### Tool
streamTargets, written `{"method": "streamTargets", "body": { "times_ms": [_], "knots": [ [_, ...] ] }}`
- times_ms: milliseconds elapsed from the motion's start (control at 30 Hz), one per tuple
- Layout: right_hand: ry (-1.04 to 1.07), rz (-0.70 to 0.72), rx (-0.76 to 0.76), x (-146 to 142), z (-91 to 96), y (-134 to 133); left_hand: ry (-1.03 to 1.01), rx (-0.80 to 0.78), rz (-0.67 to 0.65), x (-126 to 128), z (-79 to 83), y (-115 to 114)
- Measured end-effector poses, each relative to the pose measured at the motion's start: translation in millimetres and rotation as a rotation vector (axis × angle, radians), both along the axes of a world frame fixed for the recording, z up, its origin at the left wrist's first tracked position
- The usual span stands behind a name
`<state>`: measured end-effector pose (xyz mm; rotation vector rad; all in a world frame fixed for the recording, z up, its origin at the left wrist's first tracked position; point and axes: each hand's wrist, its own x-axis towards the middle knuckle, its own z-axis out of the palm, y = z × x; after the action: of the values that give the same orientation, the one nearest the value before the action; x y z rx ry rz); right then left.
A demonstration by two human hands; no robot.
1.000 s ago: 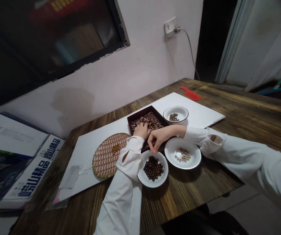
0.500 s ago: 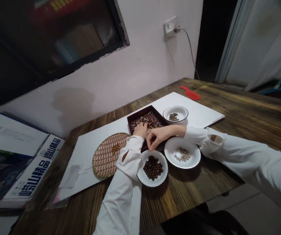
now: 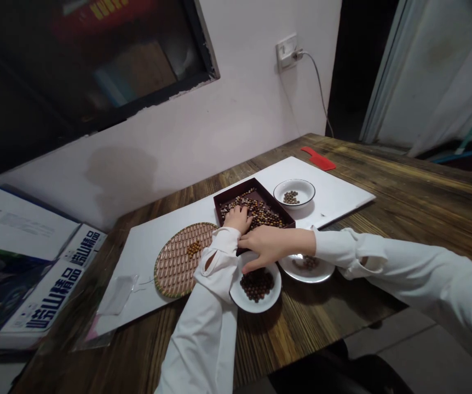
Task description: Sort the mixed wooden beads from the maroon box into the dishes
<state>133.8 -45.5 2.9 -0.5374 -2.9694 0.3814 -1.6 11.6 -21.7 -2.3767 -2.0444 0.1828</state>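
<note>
Small mixed beads lie in the dark red tray, under the left hand.
They look hard, light and smooth, likely to roll or slip but not easily break; a thumb-and-fingertip pinch around one bead's middle should hold best. Whether the left hand grips any, I cannot tell: its fingertips are hidden. At the tray's near edge, the right hand spans toward a white bowl of dark beads, thumb spread wide from the fingers, nothing visible between. Left of the tray is a woven mat; right of it, a dark-rimmed bowl.
</note>
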Motion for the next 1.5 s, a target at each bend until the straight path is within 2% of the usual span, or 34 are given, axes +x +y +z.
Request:
{"method": "streamTargets", "body": {
  "times_ms": [200, 367, 533, 1500],
  "knots": [
    [0.013, -0.001, 0.100, -2, -7.1, 1, 0.004, -0.002, 0.004, 1, 0.6, 0],
    [0.030, -0.076, 0.233, -4, -10.0, -8, 0.017, -0.009, 0.012, 2, 0.7, 0],
    [0.043, -0.094, 0.293, -4, -13.7, -11, 0.021, -0.008, 0.012, 2, 0.7, 0],
    [0.026, -0.050, 0.270, -3, -11.1, -7, -0.009, -0.005, 0.010, 1, -0.3, 1]
  ]
}}
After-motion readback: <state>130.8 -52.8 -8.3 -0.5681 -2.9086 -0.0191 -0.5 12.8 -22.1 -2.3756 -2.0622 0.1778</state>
